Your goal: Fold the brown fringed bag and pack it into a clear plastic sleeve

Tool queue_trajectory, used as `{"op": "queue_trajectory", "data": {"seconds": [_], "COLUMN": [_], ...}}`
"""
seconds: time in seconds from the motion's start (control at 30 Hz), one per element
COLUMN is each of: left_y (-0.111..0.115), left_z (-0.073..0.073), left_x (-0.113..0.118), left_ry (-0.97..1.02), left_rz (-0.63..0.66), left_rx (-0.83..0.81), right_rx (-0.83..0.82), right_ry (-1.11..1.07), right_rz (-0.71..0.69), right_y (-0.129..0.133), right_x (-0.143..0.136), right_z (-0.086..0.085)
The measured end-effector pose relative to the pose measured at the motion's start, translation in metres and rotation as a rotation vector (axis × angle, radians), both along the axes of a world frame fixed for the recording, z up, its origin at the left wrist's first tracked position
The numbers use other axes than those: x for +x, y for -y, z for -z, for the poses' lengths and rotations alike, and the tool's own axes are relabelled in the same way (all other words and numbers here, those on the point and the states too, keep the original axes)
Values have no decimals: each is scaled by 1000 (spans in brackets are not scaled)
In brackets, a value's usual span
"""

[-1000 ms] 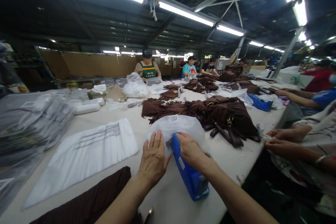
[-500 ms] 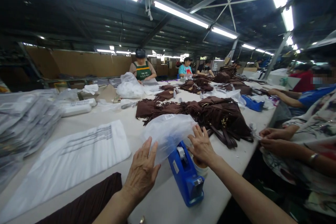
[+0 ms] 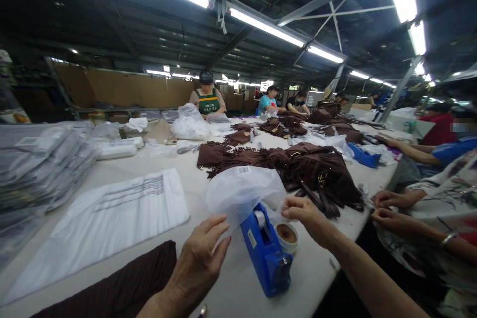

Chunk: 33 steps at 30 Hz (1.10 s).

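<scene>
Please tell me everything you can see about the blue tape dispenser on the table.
The tape dispenser is blue and looks like plastic, with a long heavy body that stands upright on the white table, between the two hands. A roll of tape sits in its upper part, and a small label is on its side. Its near end has a dark metal-looking part. A clear plastic bag lies over its far end. A small round cup stands just beside it. Neither the left hand nor the right hand touches it.

Her left hand (image 3: 199, 253) hovers low and near, palm down, fingers loosely spread and curled, gripping nothing. Her right hand (image 3: 302, 211) reaches further out on a straight forearm, thumb and fingertips pinched together, wrist slightly bent.
</scene>
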<state>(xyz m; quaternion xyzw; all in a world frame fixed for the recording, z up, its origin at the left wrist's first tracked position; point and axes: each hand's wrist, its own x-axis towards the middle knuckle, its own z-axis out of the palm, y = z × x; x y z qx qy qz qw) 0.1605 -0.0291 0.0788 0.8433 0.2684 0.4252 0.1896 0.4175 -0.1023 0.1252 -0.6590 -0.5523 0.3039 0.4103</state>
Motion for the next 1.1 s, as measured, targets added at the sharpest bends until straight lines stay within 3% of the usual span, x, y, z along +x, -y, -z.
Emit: {"op": "queue_trajectory", "data": {"seconds": [0.13, 0.23, 0.33, 0.43, 0.53, 0.63, 0.73, 0.9, 1.0, 1.1], "left_y": [14, 20, 27, 43, 63, 75, 77, 78, 82, 87], "left_z": [-37, -49, -40, -18, 2, 11, 12, 20, 29, 38], "left_x": [8, 3, -17, -45, -67, -86, -111, -162, -184, -201], "left_ry": [152, 253, 229, 243, 387, 619, 743, 558, 469, 515], "left_rz": [155, 219, 260, 364, 436, 266, 41, -226, -280, -337], "left_rx": [-689, -1049, -1302, -1593, -1764, -1754, -1533, -1208, -1126, -1117], "right_rx": [-153, -235, -220, -178, -116, -55, -54, -282, -323, -292], "right_ry": [-272, -461, -410, -271, -221, -171, -123, -419, -494, -496], "right_rz": [-255, -425, -543, -580, -624, -652, -564, -597, -519, -414], "right_y": [18, 20, 18, 15, 13, 11, 8, 7, 8, 7], "right_x": [-33, -60, -81, -98, -113, -129, -150, -204, -237, -256], "right_z": [-25, -33, -35, -31, -22, -7, 14, 47, 66, 84]}}
